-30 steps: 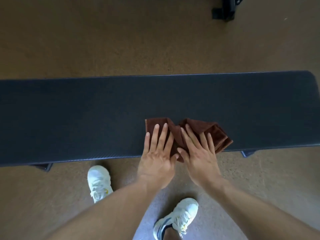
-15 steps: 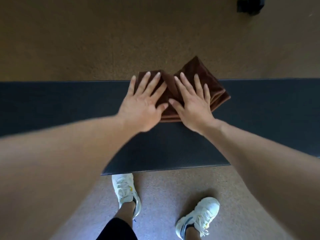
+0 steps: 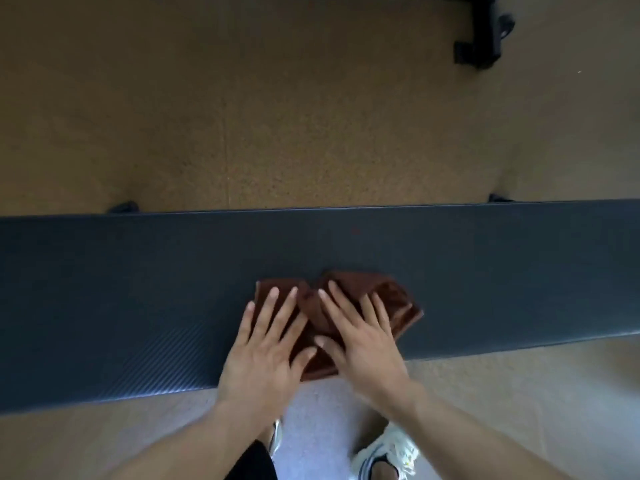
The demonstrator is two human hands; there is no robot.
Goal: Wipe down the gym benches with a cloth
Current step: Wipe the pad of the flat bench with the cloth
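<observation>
A long dark padded gym bench (image 3: 138,289) runs across the view from left to right. A folded brown cloth (image 3: 391,296) lies on it near the front edge, slightly right of centre. My left hand (image 3: 266,344) presses flat on the cloth's left part with the fingers spread. My right hand (image 3: 363,337) presses flat on its middle, thumb close to the left thumb. The cloth's near corner reaches the bench's front edge and is partly hidden under both hands.
Tan speckled floor lies in front of and behind the bench. A black equipment base (image 3: 485,36) stands at the top right. Two bench feet (image 3: 123,206) show past the far edge. My white shoes (image 3: 384,452) are just below the front edge.
Both hands have slid the cloth back from the bench's far edge to its near edge, after pushing it out from the near edge a second ago.
</observation>
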